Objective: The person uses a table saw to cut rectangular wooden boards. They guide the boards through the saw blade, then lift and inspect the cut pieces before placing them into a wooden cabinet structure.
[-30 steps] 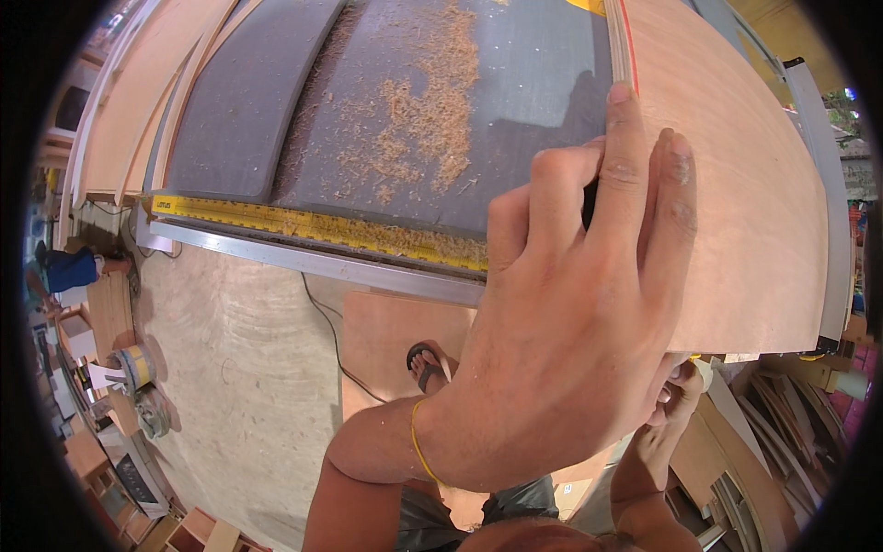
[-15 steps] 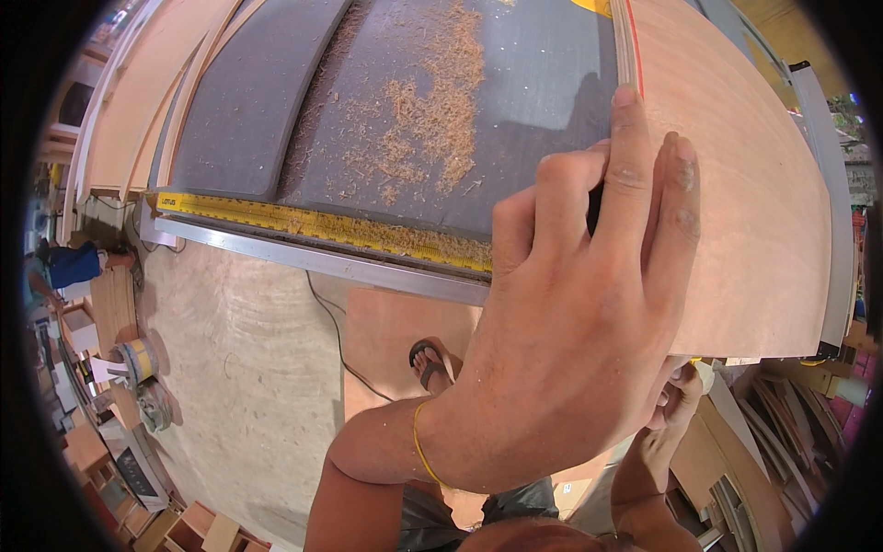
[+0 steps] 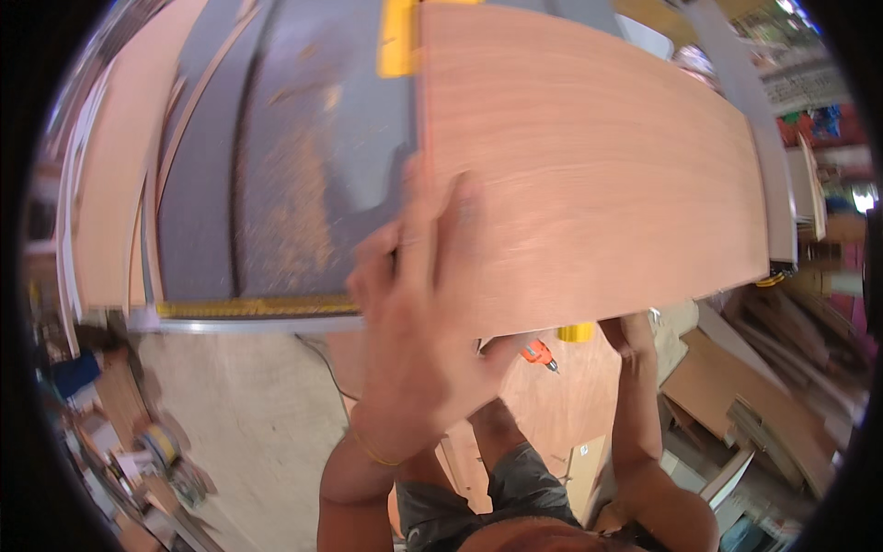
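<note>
A wide plywood panel (image 3: pixel 589 175) with a reddish line along its left edge lies on a grey machine table (image 3: pixel 198 202) strewn with sawdust. My left hand (image 3: pixel 418 322), smeared by motion, is at the panel's near left corner. Its fingers reach over the top along the left edge, and its thumb is at the near edge. Farther right, my right hand (image 3: pixel 630 336) holds the panel's near edge from below; most of its fingers are hidden under the wood. A yellow plate (image 3: pixel 397 39) shows at the panel's far left corner.
A yellow scale (image 3: pixel 258 308) runs along the table's front. Plywood strips (image 3: pixel 115 193) lie on the left. Below the panel are an orange drill (image 3: pixel 540 354) and a yellow object (image 3: pixel 576 332). Wood offcuts (image 3: pixel 763 405) are stacked at right; a black cord (image 3: pixel 322 359) crosses the floor.
The view has swung right, so table and panel appear farther left. More of the panel shows now, and the drill has come into sight. My right hand is now spread farther from my left.
</note>
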`<state>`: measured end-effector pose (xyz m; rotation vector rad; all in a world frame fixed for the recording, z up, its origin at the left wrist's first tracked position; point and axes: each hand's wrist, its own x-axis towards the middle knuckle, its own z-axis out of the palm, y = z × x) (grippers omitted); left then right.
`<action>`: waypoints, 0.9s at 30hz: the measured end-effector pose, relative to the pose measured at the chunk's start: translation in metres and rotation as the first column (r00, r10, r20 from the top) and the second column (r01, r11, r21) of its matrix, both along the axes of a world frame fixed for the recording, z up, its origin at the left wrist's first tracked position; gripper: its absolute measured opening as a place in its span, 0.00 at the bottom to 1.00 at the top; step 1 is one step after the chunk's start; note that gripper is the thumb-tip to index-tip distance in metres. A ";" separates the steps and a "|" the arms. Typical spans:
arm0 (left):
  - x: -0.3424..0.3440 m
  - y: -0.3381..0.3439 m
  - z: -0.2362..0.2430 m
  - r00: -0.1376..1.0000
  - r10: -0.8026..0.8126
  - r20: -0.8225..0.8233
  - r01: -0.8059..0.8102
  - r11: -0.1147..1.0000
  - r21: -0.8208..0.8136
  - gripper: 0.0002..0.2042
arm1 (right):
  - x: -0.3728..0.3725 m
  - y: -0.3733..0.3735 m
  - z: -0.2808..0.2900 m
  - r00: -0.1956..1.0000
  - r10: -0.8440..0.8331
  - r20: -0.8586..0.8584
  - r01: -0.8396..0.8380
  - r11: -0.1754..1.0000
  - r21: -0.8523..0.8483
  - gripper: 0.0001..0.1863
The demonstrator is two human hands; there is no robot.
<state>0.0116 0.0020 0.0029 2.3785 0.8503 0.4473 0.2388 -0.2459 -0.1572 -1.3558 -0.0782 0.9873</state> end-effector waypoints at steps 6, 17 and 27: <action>0.009 -0.002 -0.004 0.997 -0.079 0.014 0.076 0.988 0.135 0.53 | 0.082 0.003 -0.042 0.923 -0.378 -0.073 0.383 0.920 0.081 0.26; 0.014 -0.013 0.009 0.983 -0.019 -0.185 0.047 0.989 0.144 0.56 | 0.049 0.050 -0.091 0.920 -0.348 0.178 0.391 0.827 -0.403 0.26; 0.018 -0.013 0.014 0.978 -0.071 -0.197 0.098 0.986 0.132 0.57 | 0.064 0.049 -0.100 0.962 0.054 0.267 0.156 0.693 -0.704 0.26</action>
